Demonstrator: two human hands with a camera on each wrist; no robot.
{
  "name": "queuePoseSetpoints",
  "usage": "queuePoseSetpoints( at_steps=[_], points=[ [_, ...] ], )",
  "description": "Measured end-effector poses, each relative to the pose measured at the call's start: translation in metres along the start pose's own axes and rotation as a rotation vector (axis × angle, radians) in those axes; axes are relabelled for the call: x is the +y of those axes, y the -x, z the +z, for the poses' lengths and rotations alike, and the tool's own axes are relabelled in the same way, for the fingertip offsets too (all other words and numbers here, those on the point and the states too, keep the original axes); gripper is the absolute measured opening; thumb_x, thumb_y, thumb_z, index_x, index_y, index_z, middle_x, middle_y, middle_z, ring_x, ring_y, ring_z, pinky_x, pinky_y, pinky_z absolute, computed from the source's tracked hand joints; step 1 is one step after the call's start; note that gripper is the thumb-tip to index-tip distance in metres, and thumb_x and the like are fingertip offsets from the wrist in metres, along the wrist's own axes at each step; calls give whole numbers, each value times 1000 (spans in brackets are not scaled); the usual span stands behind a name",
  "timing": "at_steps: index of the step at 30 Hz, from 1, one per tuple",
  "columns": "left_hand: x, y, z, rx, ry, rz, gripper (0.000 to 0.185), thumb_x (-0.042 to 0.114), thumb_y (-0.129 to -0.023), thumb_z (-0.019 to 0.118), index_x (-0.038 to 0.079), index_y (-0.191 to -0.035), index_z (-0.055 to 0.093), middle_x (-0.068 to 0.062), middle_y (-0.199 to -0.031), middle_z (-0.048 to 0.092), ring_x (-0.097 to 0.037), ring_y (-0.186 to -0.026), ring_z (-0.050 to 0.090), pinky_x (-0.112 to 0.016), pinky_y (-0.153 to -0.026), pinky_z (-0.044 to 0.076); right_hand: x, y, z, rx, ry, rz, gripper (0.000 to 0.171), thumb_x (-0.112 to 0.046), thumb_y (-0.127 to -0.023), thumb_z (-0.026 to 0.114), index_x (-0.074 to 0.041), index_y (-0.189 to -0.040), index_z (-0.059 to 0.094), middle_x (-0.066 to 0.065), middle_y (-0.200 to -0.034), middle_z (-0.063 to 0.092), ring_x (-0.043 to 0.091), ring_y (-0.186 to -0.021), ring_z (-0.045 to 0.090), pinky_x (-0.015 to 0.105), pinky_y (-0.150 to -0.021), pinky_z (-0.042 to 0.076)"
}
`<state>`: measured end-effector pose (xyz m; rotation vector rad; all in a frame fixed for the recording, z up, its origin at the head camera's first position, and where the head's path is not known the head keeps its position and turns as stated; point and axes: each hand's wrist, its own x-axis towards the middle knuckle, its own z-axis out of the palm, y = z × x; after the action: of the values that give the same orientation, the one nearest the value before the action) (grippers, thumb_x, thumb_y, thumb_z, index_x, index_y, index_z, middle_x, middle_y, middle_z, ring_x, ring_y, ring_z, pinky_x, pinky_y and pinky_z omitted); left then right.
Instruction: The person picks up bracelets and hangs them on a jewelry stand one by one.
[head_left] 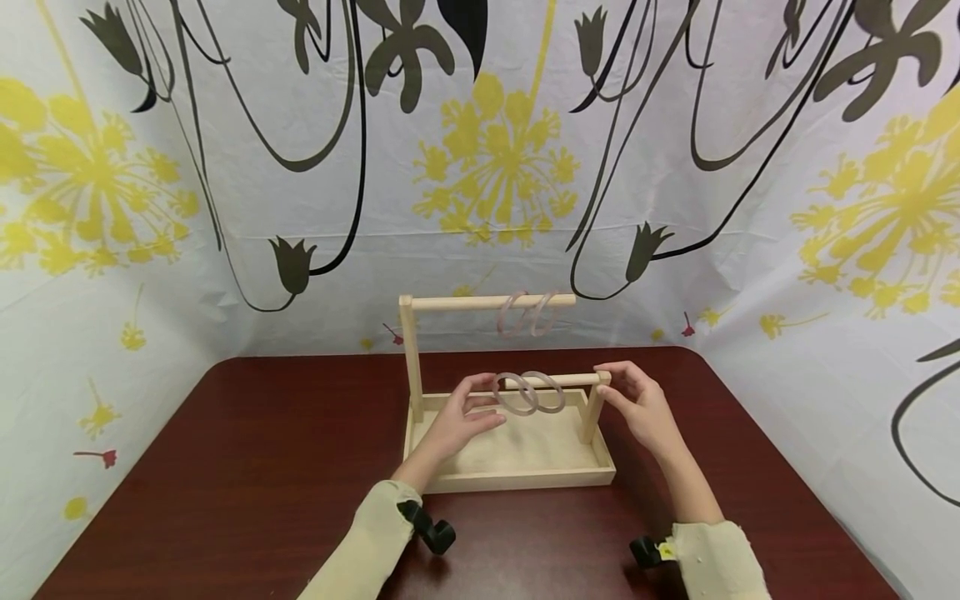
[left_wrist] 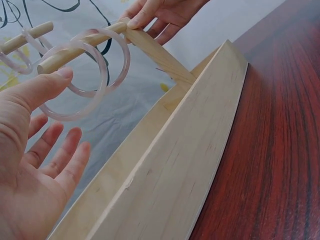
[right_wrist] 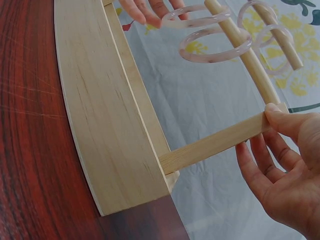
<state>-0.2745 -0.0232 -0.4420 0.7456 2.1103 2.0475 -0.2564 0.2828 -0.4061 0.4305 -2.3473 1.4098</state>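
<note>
A wooden stand with a shallow tray base (head_left: 517, 481) carries a short, low rod (head_left: 577, 380) on a post (right_wrist: 215, 142). Two pale pinkish, translucent bangles (left_wrist: 70, 118) hang on this rod, overlapping in the head view. My left hand (head_left: 459, 423) is at the rod's free end, thumb tip right by the end and the other fingers loosely spread below, beside the nearer bangle. With thumb and fingers my right hand (head_left: 647, 412) grips the top of the post, where the rod joins it.
Behind and higher, a longer rod (head_left: 457, 303) on a tall post (head_left: 412, 358) bears two similar bangles (head_left: 536, 332). The stand is on a dark red-brown table (head_left: 300, 467). A patterned cloth (head_left: 247, 208) hangs behind the table and along both sides.
</note>
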Motion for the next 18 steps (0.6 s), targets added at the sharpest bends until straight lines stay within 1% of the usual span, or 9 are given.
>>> queuePoseSetpoints(
  at_steps=[4,6,8,11,16,18],
  points=[
    [0,-1,-2,-4,-10,3,65,4,-92,69,3,-148,37,-23,-147,41,-42,-132,51,-39,-105,51,2,-1,-1,1,1,1,28,-10,-96,67,-1,-122,63,-14,-109,65,-10,-98,58,10,-85,44],
    [-1,-1,-3,-4,-15,2,65,4,-92,69,4,-148,37,-22,-147,42,-42,-132,51,-39,-105,51,2,-1,-1,0,3,-1,28,-10,-96,66,-1,-122,63,-17,-108,64,-10,-98,58,10,-85,44],
    [-1,-1,-4,-1,-18,3,65,3,-92,69,4,-148,38,-22,-146,43,-41,-132,51,-40,-106,50,1,-1,-1,0,5,-2,28,-10,-96,66,-1,-122,63,-16,-109,64,-10,-99,58,10,-85,44],
    [0,-1,-6,7,-18,8,64,2,-92,69,4,-148,38,-23,-145,44,-42,-132,51,-41,-106,50,0,0,0,2,9,0,28,-11,-96,67,-1,-122,63,-10,-110,66,-10,-99,58,9,-85,44],
    [2,1,-9,24,-16,9,65,1,-91,69,0,-148,37,-25,-145,44,-44,-133,50,-43,-107,49,-1,1,1,3,10,2,28,-9,-95,67,-2,-123,64,10,-116,67,-10,-99,58,9,-86,44],
    [3,1,-11,27,-15,9,66,-1,-91,69,-1,-148,36,-27,-145,43,-45,-133,50,-45,-107,48,-2,1,1,2,12,0,29,-8,-95,67,-2,-123,64,15,-118,67,-11,-100,57,9,-86,44]
  ],
)
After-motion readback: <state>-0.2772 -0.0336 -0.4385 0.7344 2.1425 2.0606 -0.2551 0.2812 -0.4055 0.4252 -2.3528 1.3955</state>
